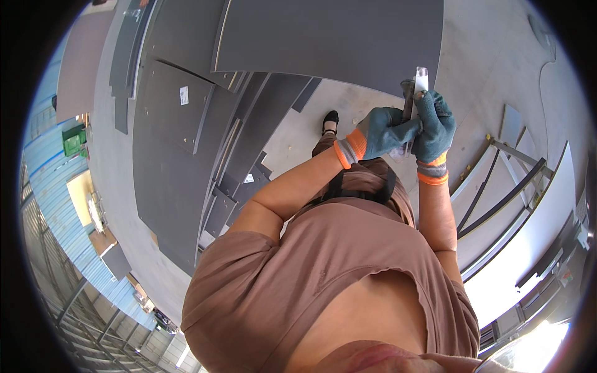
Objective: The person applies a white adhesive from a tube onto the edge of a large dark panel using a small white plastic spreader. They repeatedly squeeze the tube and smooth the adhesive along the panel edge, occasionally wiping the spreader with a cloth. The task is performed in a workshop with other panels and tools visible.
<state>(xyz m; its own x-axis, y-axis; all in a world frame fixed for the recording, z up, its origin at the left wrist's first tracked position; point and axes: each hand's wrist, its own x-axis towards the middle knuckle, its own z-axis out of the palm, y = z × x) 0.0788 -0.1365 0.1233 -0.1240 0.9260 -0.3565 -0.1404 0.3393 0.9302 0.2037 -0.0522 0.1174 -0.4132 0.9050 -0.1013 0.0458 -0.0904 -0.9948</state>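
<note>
Both my hands wear dark green-blue gloves with orange and grey cuffs, and they meet in front of my body. In my right hand [433, 127], closed fingers pinch a small clear and white plastic piece [421, 79], whose end sticks up past the fingertips. Right beside it, the curled fingers of my left hand [387, 132] close at a narrow dark strip [408, 102]; its exact kind is unclear. Some clear plastic [401, 151] shows below the gloves. Just beyond the hands lies the edge of a large dark grey panel [336, 40].
Several dark grey boards [177, 124] lie stacked and leaning on the left. A metal frame [519, 186] and a white panel [528, 248] stand on the right. A cable [542, 93] runs over the concrete floor. Far left are a green bin [74, 141] and a blue wall [53, 186].
</note>
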